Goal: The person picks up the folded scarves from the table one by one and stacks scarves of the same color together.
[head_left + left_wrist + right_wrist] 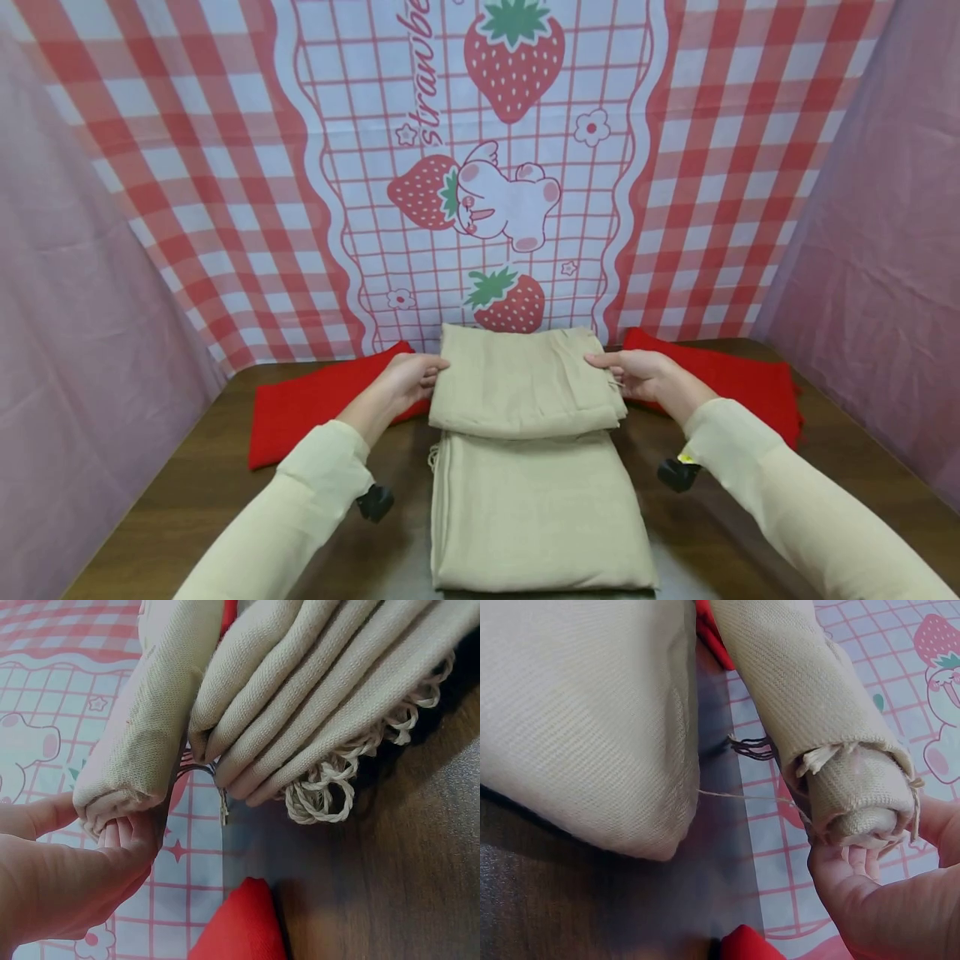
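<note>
Printed backdrop [720,167] stands behind the wooden worktop [165,500]. Biggest piece on it: folded beige stack [540,517], near side, front and centre. Beige bundle [525,379] is at the stack's far edge, held up between both hands; wrist views show a gap between the two at the ends. Red cloths flank it: left one [315,408], right one [738,383].

Left hand [408,379] pinches the bundle's left end, thumb opposite the fingers. Right hand [645,375] does the same on the right end. I'd keep both grips matched and the bundle level so the layers don't slip or skew. Smallest stuff: looped fringe [322,787] on the stack, plus a loose thread [742,795] spanning stack to bundle at right; could snag, so go slow and keep fingers off it.
</note>
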Demonstrator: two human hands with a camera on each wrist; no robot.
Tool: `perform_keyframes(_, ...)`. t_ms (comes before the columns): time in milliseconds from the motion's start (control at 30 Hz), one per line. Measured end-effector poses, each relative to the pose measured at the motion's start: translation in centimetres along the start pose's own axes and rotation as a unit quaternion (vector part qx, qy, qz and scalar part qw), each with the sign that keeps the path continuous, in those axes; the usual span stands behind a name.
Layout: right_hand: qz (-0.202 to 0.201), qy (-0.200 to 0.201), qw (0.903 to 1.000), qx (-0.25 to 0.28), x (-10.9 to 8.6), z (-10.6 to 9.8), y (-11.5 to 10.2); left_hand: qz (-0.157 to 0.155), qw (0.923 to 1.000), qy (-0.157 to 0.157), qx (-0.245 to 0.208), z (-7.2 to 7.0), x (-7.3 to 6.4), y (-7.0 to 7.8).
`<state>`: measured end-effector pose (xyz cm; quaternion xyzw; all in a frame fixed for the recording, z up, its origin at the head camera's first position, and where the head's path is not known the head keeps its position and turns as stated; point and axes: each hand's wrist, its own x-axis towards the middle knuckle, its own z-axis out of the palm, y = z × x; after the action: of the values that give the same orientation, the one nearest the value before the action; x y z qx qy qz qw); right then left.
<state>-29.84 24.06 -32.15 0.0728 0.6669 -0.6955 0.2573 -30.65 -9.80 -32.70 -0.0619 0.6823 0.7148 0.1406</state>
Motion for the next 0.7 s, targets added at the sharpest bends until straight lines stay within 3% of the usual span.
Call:
perform_keyframes(367, -0.011, 0.003, 0.9999, 0.004, -0.9, 0.3, 0.4, 0.006, 0.9999, -0.008, 0.001, -0.1, -0.8, -0.3)
perform_keyframes(700, -0.033, -0.044, 0.9982, -0.024, -1.4, -0.6, 1.3, 0.004, 0.9998, -0.019, -0.004, 0.0, -1.6, -0.9)
